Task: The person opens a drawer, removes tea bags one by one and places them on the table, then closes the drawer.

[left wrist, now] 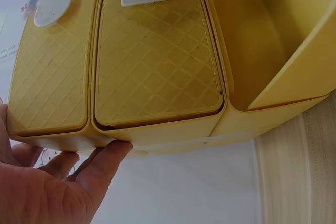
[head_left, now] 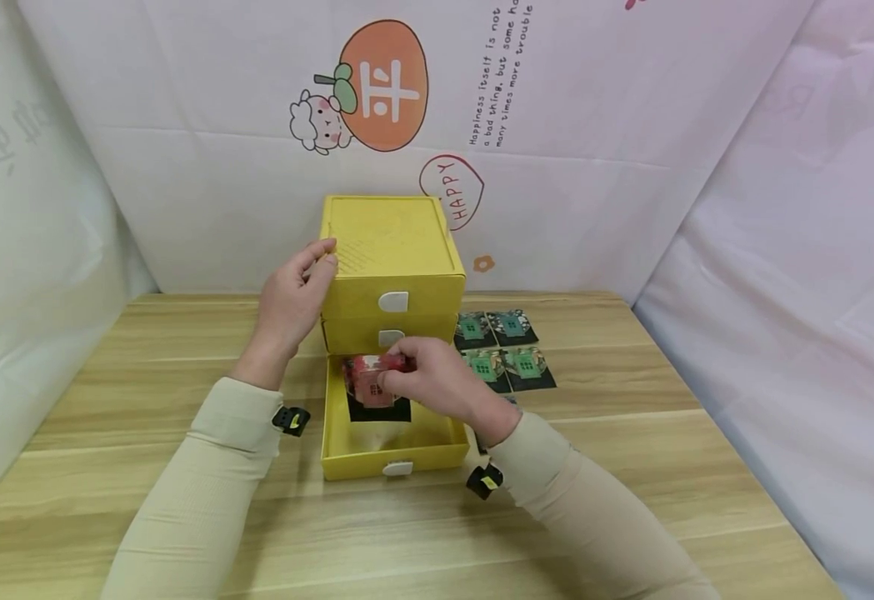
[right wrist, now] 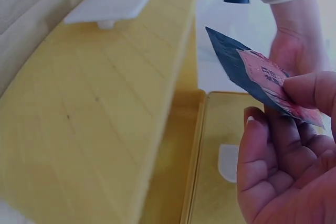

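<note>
Flat red-and-black packet

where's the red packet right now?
In the head view the red packet is pinched by the right hand, held over the open bottom drawer of the yellow drawer box, left of the green packets.

Just past your right hand, you have four small packets lying flat on the wooden table — dark with green house-like prints, set out two by two and touching one another. Beyond your left hand hangs a white backdrop sheet printed with an orange fruit cartoon, a small sheep-like figure beside it, a "HAPPY" speech bubble and slanted lines of text.
</note>
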`<state>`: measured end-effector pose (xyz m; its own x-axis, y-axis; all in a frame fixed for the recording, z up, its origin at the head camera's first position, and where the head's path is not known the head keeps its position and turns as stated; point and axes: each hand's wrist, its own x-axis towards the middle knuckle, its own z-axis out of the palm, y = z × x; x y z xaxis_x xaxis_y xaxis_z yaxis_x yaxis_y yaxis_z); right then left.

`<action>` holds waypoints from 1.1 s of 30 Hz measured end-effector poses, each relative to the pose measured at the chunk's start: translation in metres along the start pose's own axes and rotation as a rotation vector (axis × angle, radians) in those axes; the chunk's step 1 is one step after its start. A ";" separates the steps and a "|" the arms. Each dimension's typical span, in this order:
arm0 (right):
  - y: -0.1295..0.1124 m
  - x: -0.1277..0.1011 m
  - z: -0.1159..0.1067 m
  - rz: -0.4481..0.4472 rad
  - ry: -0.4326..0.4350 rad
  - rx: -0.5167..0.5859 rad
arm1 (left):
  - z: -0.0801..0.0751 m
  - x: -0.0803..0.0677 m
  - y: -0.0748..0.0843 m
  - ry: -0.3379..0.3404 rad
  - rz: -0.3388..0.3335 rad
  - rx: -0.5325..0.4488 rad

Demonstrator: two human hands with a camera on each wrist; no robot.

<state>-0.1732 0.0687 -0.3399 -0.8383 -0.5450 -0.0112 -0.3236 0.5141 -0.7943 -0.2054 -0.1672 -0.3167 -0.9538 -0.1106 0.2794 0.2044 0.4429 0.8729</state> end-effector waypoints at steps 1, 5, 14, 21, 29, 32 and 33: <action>0.000 -0.001 -0.002 0.005 0.010 0.021 | 0.000 0.000 0.000 0.000 0.000 0.004; 0.002 -0.005 -0.009 0.033 0.049 0.079 | 0.000 0.000 0.000 -0.002 -0.002 0.006; 0.007 -0.014 -0.027 0.045 0.120 0.088 | 0.000 0.000 0.000 0.010 0.004 0.005; 0.014 -0.023 -0.046 0.066 0.154 0.121 | -0.001 -0.001 0.001 0.000 0.000 0.004; 0.029 -0.034 -0.065 0.055 0.208 0.124 | 0.000 0.000 0.001 -0.004 -0.009 -0.004; 0.039 -0.040 -0.072 0.067 0.211 0.115 | 0.000 0.000 0.000 -0.001 -0.006 -0.001; 0.042 -0.041 -0.075 0.070 0.210 0.109 | 0.000 0.000 0.000 0.000 -0.004 0.002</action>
<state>-0.1850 0.1626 -0.3274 -0.9335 -0.3552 0.0488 -0.2218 0.4653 -0.8569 -0.2056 -0.1669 -0.3164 -0.9546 -0.1128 0.2757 0.1998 0.4439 0.8735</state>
